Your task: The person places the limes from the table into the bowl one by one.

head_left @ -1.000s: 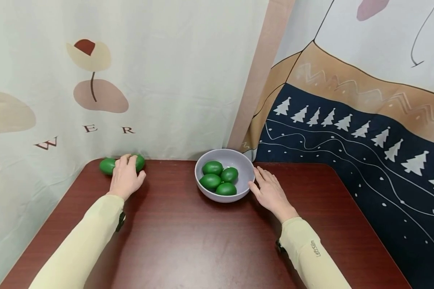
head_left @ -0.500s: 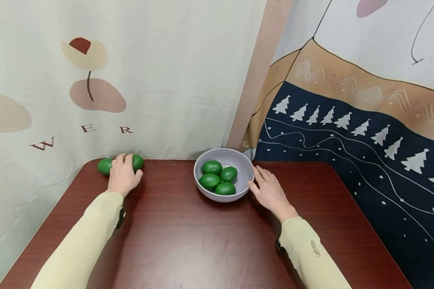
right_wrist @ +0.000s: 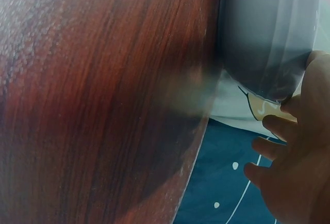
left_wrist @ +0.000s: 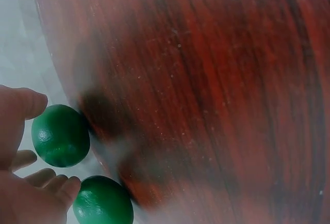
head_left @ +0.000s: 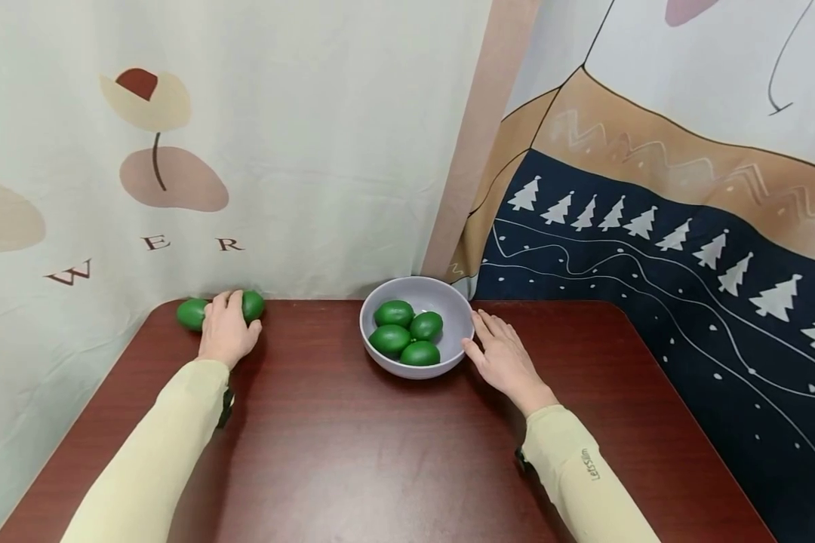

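My left hand (head_left: 227, 332) is at the back left of the table, over two smooth green limes. The right-hand lime (left_wrist: 61, 135) sits between its thumb and index finger, the thumb against it. The other lime (left_wrist: 103, 201) lies at the outer fingers' tips. My right hand (head_left: 505, 362) rests with extended fingers against the right side of a grey-lilac bowl (head_left: 458, 324). In the bowl several green limes (head_left: 390, 341) are grouped toward its left. The right wrist view shows the bowl's outer wall (right_wrist: 268, 33) with the fingertips at it.
A dark red wooden table (head_left: 326, 452) carries everything, and its back edge runs close behind the bowl. A pale printed curtain (head_left: 312, 151) hangs behind, and a navy cloth with white trees (head_left: 652, 302) hangs at the right.
The whole head view has shifted slightly, so things appear a little further left. Both hands keep their places at the limes and the bowl.
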Demonstrator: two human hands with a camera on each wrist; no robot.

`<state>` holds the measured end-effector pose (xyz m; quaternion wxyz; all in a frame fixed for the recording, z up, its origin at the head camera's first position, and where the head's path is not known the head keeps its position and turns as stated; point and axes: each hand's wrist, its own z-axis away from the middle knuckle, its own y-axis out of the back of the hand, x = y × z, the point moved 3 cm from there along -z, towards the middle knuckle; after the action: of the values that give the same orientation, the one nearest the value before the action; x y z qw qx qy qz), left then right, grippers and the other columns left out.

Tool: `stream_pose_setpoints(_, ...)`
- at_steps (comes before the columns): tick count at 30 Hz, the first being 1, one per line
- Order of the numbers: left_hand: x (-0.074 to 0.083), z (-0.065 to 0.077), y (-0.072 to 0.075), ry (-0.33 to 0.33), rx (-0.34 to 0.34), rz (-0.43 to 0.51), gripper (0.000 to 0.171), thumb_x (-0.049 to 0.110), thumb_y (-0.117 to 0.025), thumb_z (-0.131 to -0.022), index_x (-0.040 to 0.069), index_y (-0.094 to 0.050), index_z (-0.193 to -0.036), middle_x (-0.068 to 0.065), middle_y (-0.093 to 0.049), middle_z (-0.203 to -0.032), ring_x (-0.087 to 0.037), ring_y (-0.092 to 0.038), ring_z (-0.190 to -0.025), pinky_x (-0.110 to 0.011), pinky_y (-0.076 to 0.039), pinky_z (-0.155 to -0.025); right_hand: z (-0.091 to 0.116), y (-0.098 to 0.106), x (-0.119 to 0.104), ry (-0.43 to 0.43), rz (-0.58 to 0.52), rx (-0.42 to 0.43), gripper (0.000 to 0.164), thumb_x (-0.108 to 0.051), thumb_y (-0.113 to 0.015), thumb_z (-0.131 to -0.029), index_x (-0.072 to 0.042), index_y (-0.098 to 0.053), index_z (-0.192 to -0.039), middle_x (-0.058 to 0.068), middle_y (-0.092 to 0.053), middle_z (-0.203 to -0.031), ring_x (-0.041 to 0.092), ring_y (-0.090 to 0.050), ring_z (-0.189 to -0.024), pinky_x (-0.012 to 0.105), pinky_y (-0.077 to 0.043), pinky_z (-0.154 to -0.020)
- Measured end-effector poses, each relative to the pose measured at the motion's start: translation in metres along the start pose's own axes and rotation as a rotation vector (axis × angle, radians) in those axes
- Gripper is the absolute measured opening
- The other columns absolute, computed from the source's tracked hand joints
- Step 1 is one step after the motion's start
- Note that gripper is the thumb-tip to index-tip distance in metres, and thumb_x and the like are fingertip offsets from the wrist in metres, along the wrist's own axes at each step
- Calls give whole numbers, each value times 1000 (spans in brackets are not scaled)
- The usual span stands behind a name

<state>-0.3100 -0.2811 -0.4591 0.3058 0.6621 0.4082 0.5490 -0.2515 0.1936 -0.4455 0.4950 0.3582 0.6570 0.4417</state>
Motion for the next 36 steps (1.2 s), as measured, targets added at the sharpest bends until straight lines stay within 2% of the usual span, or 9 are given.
stream_pose_setpoints(8, -3, -2, -3, 18, -23, 4, 65, 10, -60, -97, -15, -32, -150, -43, -28, -149, -63, -26, -133, -72, -26, -109, 0, -1, 0, 3, -21, 5, 66, -40, -49, -108, -2, -35, -160, 23, -35, -163, 45, -31, -151, 59, -21, -124)
stream_pose_setpoints(21, -2, -4, -5, 19, -40, 25, 61, 8, -60, -96, -10, -35, -149, -40, -33, -149, -61, -34, -131, -73, -33, -105, 1, 0, 0, 7, -40, 13, 66, -40, -49, -108, -2, -35, -160, 22, -35, -163, 43, -30, -151, 57, -23, -124)
stream_pose_setpoints(29, 1, -2, -4, 18, -75, 18, 59, 7, -61, -97, -7, -36, -149, -39, -38, -145, -59, -39, -129, -73, -38, -100, 0, -2, 2, 12, -46, 9, 65, -39, -49, -108, -3, -33, -161, 21, -35, -163, 43, -31, -151, 57, -22, -124)
stream_pose_setpoints(36, 6, 3, -3, -2, -60, 3, 58, 4, -62, -96, -6, -38, -147, -37, -41, -143, -58, -40, -129, -73, -38, -101, 0, -3, 3, 8, -66, 1, 64, -35, -47, -108, -3, -32, -161, 18, -36, -164, 42, -31, -151, 56, -21, -124)
